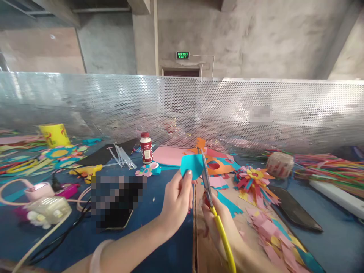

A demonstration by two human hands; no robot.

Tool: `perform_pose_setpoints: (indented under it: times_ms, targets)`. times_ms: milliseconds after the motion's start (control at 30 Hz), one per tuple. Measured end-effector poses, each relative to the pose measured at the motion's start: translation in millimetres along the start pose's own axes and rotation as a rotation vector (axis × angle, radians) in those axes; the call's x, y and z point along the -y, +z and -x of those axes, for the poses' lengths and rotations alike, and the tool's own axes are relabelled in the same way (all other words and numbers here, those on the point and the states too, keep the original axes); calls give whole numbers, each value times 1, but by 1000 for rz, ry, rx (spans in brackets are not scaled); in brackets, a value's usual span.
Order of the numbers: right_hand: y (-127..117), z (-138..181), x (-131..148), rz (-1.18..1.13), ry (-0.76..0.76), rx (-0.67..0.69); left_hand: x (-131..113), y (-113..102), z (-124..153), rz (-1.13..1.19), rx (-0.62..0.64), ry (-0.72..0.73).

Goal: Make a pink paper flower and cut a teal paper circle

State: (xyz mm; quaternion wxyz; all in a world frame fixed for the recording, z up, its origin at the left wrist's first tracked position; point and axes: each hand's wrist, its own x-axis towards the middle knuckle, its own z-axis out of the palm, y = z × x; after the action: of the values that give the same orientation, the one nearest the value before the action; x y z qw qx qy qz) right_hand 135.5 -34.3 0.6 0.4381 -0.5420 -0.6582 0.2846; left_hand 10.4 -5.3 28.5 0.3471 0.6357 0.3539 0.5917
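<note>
My left hand (176, 199) pinches a small teal paper piece (192, 166), thumb on its lower edge, holding it up above the table. My right hand (220, 227) grips yellow-handled scissors (209, 193) whose blades point up and lie against the right edge of the teal paper. Both hands hover over a brown cardboard sheet (203, 242) on the blue table. A pale bracelet sits on my left wrist.
Paper flowers (254, 181) and cut scraps (270, 231) lie right. A small bottle (146, 148), pink paper (170, 155), a glue gun (87, 171), a phone (116, 212), a yellow tape roll (54, 134), cables and a dark tray (295, 208) surround. A perforated metal screen (182, 110) backs the table.
</note>
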Motion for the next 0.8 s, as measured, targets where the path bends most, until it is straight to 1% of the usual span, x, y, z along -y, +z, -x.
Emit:
perform_pose_setpoints:
  times_ms: [100,233,400,567,667,800]
  targets:
    - [1,-1,-2,13,1,-3,1,1,0,20,-4,6]
    - [0,0,1,17,8,-1,3,1,1,32,-3,-25]
    - [-1,0,2,26,48,-13,1,0,1,15,-10,-30]
    - [-4,-1,2,5,21,11,-3,-5,-2,-12,-19,-18]
    - [-7,0,1,-5,4,21,-5,-9,-6,14,1,4]
    - [-6,2,-1,-9,-11,21,-6,-17,-12,79,83,7]
